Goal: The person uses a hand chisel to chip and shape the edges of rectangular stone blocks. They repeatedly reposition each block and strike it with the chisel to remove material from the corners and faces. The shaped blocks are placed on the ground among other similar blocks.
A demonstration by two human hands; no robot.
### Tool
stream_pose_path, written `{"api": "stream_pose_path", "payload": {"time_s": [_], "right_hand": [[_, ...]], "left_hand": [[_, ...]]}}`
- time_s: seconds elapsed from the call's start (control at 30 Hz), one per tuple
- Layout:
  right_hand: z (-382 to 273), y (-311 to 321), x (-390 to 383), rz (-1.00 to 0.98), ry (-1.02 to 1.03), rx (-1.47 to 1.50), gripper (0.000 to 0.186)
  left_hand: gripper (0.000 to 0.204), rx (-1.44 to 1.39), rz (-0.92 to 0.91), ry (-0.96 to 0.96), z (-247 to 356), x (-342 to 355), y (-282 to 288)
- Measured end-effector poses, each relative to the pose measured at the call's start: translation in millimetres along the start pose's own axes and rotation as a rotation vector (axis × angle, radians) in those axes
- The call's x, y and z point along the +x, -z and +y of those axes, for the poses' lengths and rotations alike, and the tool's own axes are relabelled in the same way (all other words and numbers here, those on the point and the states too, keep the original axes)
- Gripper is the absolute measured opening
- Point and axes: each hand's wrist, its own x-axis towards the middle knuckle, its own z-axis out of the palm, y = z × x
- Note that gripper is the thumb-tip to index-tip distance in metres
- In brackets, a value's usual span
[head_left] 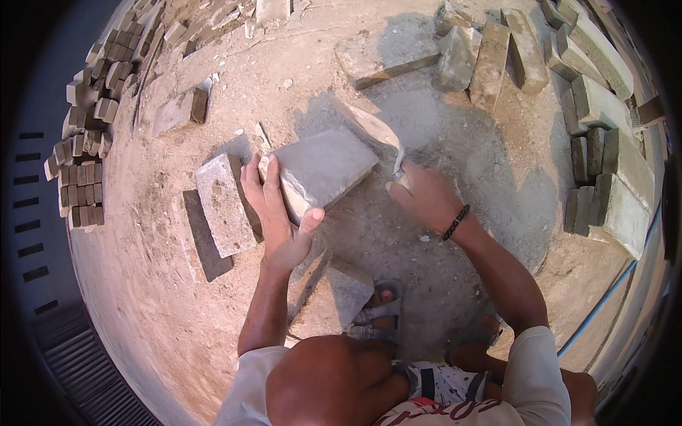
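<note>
A grey concrete paving block (327, 169) lies tilted in front of me. My left hand (283, 226) grips its left end, with the fingers along the far left side and the thumb on the near corner. In my right hand (429, 200) is a trowel (376, 130), held by the handle. Its pale, dusty blade points away and to the left, just beyond the block's far right corner. The fist covers most of the handle. Left of my left hand, another block (226, 204) leans on its side.
More blocks lie near my sandalled feet (383, 310) and at the upper left (181, 112). Large blocks (489, 65) stand at the far right, with a stack (612, 170) along the right side. Brick piles (89, 142) line the left. A blue hose (600, 307) crosses the lower right.
</note>
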Motion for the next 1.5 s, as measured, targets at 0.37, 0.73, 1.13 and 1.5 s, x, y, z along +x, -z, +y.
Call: {"api": "stream_pose_path", "payload": {"time_s": [0.37,0.73,1.13,1.5], "right_hand": [[29,13,-1,-0.012,-0.02,0.083,0.043],[22,2,50,-0.065,0.055,-0.112,0.044],[3,-7,37,-0.016,0.116,-0.048,0.041],[10,-24,36,-0.121,0.09,-0.108,0.041]], "left_hand": [[0.106,0.076,-0.221,0.019,0,26,27],[0.1,0.077,-0.213,0.046,-19,3,27],[0.1,0.056,-0.247,0.084,-43,-17,34],[0.101,0.153,-0.287,0.075,-66,-28,30]]}}
